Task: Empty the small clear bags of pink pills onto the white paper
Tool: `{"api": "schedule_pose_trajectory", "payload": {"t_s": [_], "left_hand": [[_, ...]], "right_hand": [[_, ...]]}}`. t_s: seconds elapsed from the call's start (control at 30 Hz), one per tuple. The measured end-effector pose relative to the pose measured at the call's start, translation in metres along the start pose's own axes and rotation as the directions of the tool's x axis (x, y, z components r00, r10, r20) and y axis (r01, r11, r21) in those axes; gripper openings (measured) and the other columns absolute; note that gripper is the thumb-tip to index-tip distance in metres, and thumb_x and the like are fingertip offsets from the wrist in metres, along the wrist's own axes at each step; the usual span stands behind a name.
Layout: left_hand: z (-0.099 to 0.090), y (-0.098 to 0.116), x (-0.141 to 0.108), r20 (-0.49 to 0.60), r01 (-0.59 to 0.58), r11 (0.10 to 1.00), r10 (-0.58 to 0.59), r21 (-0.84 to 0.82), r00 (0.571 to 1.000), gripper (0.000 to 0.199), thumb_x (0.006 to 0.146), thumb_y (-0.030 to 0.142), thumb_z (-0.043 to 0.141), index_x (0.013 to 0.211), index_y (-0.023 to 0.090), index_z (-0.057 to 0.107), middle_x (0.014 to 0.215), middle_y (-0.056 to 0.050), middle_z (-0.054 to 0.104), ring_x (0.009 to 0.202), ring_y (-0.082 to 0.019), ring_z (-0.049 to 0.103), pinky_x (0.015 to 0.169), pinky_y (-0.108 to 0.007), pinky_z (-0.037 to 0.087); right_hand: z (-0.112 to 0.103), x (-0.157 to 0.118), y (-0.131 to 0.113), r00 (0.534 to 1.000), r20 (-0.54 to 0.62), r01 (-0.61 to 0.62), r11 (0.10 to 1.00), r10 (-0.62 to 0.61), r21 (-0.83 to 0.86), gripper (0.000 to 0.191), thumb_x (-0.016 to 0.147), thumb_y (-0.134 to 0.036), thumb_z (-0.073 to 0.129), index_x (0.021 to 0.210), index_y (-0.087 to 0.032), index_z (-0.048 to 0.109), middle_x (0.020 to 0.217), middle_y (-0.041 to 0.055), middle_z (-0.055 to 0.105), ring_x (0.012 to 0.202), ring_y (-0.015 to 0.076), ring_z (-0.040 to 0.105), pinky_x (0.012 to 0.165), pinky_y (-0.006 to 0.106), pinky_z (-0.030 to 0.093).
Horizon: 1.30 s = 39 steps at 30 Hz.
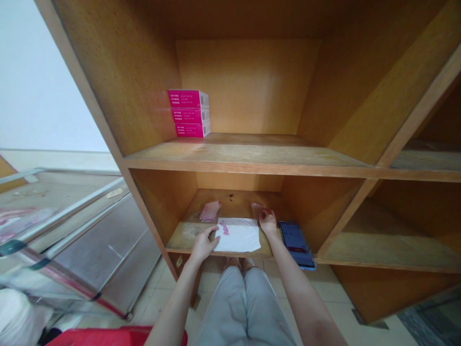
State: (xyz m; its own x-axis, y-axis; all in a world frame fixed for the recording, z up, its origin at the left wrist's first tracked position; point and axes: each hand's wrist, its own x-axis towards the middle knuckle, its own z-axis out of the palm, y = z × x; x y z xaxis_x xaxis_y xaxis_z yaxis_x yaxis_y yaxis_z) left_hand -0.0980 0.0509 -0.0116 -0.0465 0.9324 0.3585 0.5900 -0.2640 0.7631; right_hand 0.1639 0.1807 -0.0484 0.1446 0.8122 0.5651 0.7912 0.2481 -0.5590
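A white sheet (239,235), soft like cloth or thin plastic and with pink print on its left side, lies flat on the lower shelf. My left hand (204,244) rests at its left edge, thumb and fingers apart. Just past the sheet's right corner, my right hand (268,223) has curled fingertips on a small pinkish, see-through packet (257,209); the fingers hide part of it. Another small pink packet (210,211) lies behind the sheet's left corner. A crumpled clear plastic piece (192,231) is beside my left hand.
A dark phone-like device (296,242) lies to the right, its end past the shelf edge. Stacked pink boxes (190,115) stand on the upper shelf (248,153). A metal-framed rack (90,206) is at the left, with a red container (104,336) below.
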Motion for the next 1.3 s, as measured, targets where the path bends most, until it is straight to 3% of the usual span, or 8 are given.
{"api": "schedule_pose_trajectory", "payload": {"t_s": [0.6,1.0,1.17,1.3], "left_hand": [[0.002,-0.006,0.002,0.021,-0.013,0.999,0.012,0.048,1.0,0.033,0.067,0.019,0.055,0.1,0.016,0.058,0.102,-0.008,0.063,0.096,-0.02,0.057,0.089,-0.034,0.041],[0.001,0.001,-0.001,-0.007,0.0,0.999,0.0,0.038,1.0,0.031,0.068,0.022,0.055,0.098,0.017,0.059,0.1,-0.007,0.064,0.094,-0.02,0.057,0.088,-0.035,0.042],[-0.003,0.003,0.006,-0.158,0.0,0.999,-0.008,-0.049,0.987,0.026,0.073,0.026,0.051,0.096,0.018,0.06,0.101,-0.008,0.063,0.097,-0.021,0.055,0.09,-0.036,0.039],[-0.015,0.004,0.026,-0.295,0.018,0.998,-0.035,-0.06,0.955,0.026,0.069,0.029,0.056,0.093,0.019,0.062,0.096,-0.009,0.063,0.095,-0.025,0.054,0.089,-0.039,0.038]], "right_hand": [[-0.009,-0.007,-0.005,0.996,-0.077,0.047,0.991,-0.037,0.125,0.026,0.076,-0.017,0.038,0.087,-0.013,0.062,0.093,0.0111,0.062,0.091,0.0199,0.054,0.084,0.035,0.041],[-0.014,-0.009,-0.012,0.997,-0.065,0.053,0.996,-0.048,0.077,0.027,0.077,-0.018,0.038,0.089,-0.011,0.062,0.095,0.0131,0.061,0.093,0.0208,0.053,0.086,0.034,0.04],[-0.017,-0.009,-0.015,0.997,-0.053,0.056,0.996,-0.053,0.067,0.028,0.077,-0.017,0.037,0.091,-0.011,0.061,0.095,0.0129,0.061,0.092,0.0204,0.053,0.085,0.034,0.04],[-0.018,-0.008,-0.016,0.997,-0.051,0.054,0.997,-0.051,0.063,0.027,0.077,-0.017,0.038,0.09,-0.012,0.061,0.096,0.0124,0.061,0.091,0.0205,0.053,0.084,0.034,0.041]]}}
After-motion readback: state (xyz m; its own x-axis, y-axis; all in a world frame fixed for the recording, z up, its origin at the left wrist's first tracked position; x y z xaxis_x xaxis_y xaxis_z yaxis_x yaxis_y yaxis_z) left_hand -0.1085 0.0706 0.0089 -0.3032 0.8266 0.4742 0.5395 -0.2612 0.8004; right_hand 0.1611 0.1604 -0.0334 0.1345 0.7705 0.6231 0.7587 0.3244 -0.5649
